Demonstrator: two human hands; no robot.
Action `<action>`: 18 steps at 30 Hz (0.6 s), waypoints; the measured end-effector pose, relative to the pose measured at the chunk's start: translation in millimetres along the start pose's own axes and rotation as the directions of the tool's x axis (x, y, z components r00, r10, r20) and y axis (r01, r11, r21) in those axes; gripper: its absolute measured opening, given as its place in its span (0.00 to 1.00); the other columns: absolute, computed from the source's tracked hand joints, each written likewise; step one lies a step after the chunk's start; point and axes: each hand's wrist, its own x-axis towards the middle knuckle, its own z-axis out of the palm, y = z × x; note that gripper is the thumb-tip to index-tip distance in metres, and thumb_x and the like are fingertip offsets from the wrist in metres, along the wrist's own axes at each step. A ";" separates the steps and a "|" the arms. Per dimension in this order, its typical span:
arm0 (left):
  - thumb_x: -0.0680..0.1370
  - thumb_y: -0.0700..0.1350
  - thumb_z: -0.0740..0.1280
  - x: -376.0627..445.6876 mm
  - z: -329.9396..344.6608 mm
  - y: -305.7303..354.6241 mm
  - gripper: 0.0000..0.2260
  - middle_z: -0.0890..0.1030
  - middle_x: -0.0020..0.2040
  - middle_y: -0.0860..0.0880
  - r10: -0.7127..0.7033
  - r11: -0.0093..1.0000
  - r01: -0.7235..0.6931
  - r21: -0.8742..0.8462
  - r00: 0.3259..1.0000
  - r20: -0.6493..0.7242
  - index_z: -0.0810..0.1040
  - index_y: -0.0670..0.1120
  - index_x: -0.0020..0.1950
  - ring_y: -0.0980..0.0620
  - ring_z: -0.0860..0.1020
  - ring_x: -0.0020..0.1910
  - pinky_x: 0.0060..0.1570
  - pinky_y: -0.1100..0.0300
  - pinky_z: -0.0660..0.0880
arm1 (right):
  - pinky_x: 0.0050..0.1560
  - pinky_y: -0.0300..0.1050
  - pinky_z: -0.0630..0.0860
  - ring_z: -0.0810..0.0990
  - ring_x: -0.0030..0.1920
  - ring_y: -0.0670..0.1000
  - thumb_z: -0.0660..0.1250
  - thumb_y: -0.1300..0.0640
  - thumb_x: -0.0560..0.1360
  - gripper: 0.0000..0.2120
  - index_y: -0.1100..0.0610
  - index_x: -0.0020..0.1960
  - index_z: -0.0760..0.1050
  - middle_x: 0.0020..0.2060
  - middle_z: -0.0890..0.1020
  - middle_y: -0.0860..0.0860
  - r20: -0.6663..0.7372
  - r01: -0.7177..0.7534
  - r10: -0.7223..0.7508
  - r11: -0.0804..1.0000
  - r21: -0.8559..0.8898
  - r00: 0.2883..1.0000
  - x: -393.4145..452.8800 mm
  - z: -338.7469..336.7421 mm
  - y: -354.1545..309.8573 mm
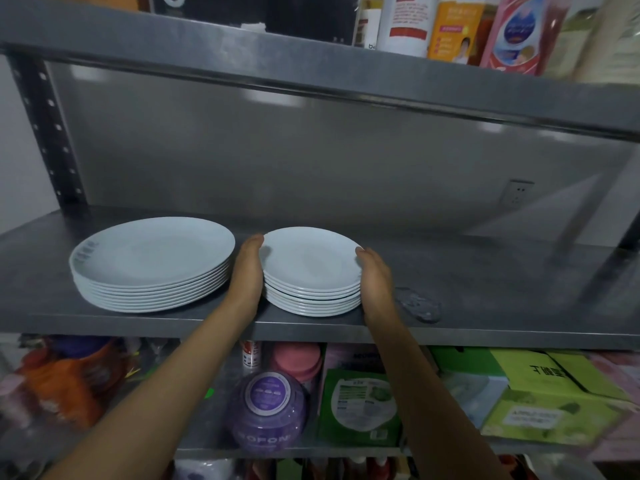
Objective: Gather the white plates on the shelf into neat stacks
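On the grey shelf [485, 289] across mid-frame, we see the larger plate stack [152, 258] left of centre and the smaller stack [311, 268] at centre, both tidy. Our left hand [247, 271] and right hand [375, 278] press flat against the smaller stack's sides, clasping nothing. It sits near the front lip, so we judge an uneven push could skew it or tip it off.

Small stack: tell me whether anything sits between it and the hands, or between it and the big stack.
Nothing visible does: the left hand and right hand lie flat against the sides of the small stack. Toward the big stack, only the left hand fills the gap.
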 end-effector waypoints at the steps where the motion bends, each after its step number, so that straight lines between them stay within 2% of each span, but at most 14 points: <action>1: 0.70 0.60 0.62 -2.5 0.8 4.2 0.23 0.81 0.58 0.48 0.010 1.000 -0.010 0.011 0.999 -0.031 0.79 0.50 0.59 0.47 0.78 0.58 0.65 0.42 0.69 | 0.68 0.56 0.69 0.75 0.64 0.54 0.66 0.44 0.68 0.33 0.55 0.70 0.71 0.66 0.76 0.52 -0.018 0.004 -0.003 1.000 0.006 1.000 0.8 -0.8 0.3; 4: 0.73 0.56 0.63 -19.0 9.5 19.6 0.20 0.79 0.62 0.48 0.095 0.993 -0.092 0.076 0.995 -0.037 0.78 0.47 0.61 0.49 0.75 0.62 0.68 0.48 0.66 | 0.68 0.54 0.69 0.75 0.65 0.53 0.66 0.54 0.76 0.24 0.57 0.70 0.70 0.66 0.75 0.53 -0.037 0.033 -0.032 0.999 0.003 0.999 -1.3 2.6 -0.8; 7: 0.80 0.48 0.59 -27.2 13.2 19.4 0.18 0.72 0.69 0.50 0.169 0.966 -0.161 0.202 0.985 -0.024 0.72 0.45 0.68 0.53 0.69 0.66 0.65 0.60 0.61 | 0.66 0.54 0.71 0.76 0.62 0.55 0.65 0.60 0.76 0.20 0.57 0.68 0.73 0.63 0.77 0.54 -0.041 0.044 -0.045 0.999 -0.016 0.998 0.7 4.3 2.6; 10: 0.81 0.48 0.57 -29.6 13.0 20.5 0.21 0.68 0.71 0.51 0.194 0.946 -0.186 0.264 0.981 -0.003 0.66 0.45 0.73 0.53 0.66 0.69 0.63 0.62 0.59 | 0.65 0.53 0.73 0.78 0.60 0.54 0.64 0.62 0.76 0.18 0.57 0.66 0.74 0.61 0.78 0.54 -0.046 0.039 -0.040 0.999 -0.034 0.998 1.0 2.4 2.8; 11: 0.81 0.48 0.57 -29.0 12.8 21.3 0.20 0.69 0.69 0.52 0.195 0.940 -0.188 0.284 0.981 0.004 0.66 0.45 0.73 0.54 0.66 0.68 0.63 0.61 0.60 | 0.64 0.52 0.73 0.78 0.59 0.54 0.64 0.63 0.76 0.17 0.56 0.64 0.75 0.60 0.79 0.53 -0.056 0.049 -0.051 0.998 -0.031 0.997 2.3 3.2 4.3; 14: 0.81 0.46 0.56 -34.6 15.2 30.7 0.17 0.70 0.58 0.55 0.213 0.921 -0.214 0.326 0.976 0.039 0.71 0.42 0.67 0.58 0.67 0.57 0.55 0.64 0.59 | 0.62 0.54 0.74 0.78 0.58 0.55 0.64 0.60 0.75 0.16 0.53 0.62 0.76 0.59 0.79 0.53 -0.066 0.069 -0.074 0.995 -0.070 0.995 -3.4 8.2 2.0; 18: 0.82 0.47 0.54 -37.5 8.9 36.0 0.13 0.73 0.55 0.55 0.240 0.861 -0.269 0.432 0.963 0.123 0.75 0.45 0.58 0.56 0.70 0.54 0.52 0.63 0.60 | 0.63 0.53 0.74 0.77 0.60 0.53 0.63 0.54 0.76 0.20 0.54 0.68 0.71 0.61 0.77 0.51 -0.011 0.058 -0.061 0.980 -0.192 0.998 -11.4 4.4 -6.7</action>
